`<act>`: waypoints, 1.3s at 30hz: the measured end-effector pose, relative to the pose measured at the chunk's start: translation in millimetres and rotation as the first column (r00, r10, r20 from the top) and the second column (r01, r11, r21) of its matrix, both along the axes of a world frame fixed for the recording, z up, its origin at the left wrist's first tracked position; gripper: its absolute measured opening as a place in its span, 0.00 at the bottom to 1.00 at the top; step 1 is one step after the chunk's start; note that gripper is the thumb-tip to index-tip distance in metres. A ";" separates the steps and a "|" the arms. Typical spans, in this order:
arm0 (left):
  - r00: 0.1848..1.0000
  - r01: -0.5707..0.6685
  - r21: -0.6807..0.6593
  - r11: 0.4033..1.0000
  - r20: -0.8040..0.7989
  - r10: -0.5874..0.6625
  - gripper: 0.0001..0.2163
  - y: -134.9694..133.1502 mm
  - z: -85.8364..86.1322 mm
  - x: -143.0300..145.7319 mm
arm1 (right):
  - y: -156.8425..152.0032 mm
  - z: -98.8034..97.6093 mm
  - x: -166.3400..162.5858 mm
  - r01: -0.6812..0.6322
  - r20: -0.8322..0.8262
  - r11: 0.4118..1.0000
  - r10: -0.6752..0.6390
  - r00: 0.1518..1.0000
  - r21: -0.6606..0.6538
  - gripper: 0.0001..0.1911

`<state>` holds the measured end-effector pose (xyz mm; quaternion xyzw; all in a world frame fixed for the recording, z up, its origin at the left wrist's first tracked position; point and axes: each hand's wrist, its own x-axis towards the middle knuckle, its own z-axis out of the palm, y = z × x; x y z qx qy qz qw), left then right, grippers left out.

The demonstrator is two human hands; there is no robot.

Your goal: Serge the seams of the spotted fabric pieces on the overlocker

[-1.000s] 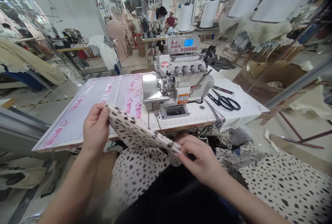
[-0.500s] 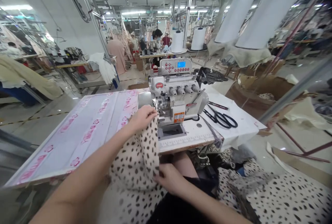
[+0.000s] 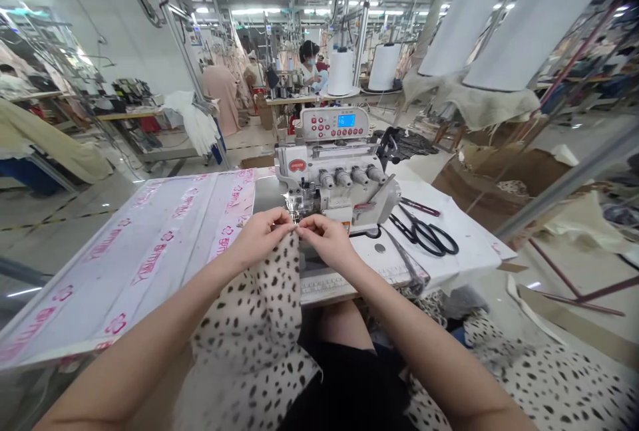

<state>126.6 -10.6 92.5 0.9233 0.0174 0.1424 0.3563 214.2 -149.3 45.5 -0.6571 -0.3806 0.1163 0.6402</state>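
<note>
Left hand point(image 3: 263, 237): pinching spotted fabric point(image 3: 278, 273) at its top corner
Right hand point(image 3: 327, 238): pinched in there too
Fabric: by sewing machine point(image 3: 339, 166), drooping past table's point(image 3: 344, 281) near edge
Edge: remotely, I'd keep it flat, no tugging

Left hand point(image 3: 263, 235) and right hand point(image 3: 328, 239) meet at the top corner of the spotted fabric point(image 3: 273, 291), both pinching it just in front of the sewing machine point(image 3: 334, 168) (blue display point(image 3: 346, 121) lit), cloth hanging below, black scissors point(image 3: 432, 239) lying to the machine's right.
</note>
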 end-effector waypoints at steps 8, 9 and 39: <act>0.994 -0.112 0.189 0.976 0.009 0.112 0.07 -1.6 -2.4 -2.8 | 5.0 -0.7 9.8 0.110 0.037 0.980 -0.106 0.994 -0.168 0.05; 0.989 -0.148 0.211 0.966 0.028 0.146 0.06 -1.9 -3.8 -2.6 | 6.6 0.0 11.2 0.138 0.042 0.972 -0.133 0.990 -0.191 0.05; 0.975 -0.045 0.417 0.908 0.218 -0.052 0.10 -4.0 -13.2 -15.6 | -38.3 -53.9 -58.6 -0.172 0.029 0.971 0.179 0.983 -0.166 0.12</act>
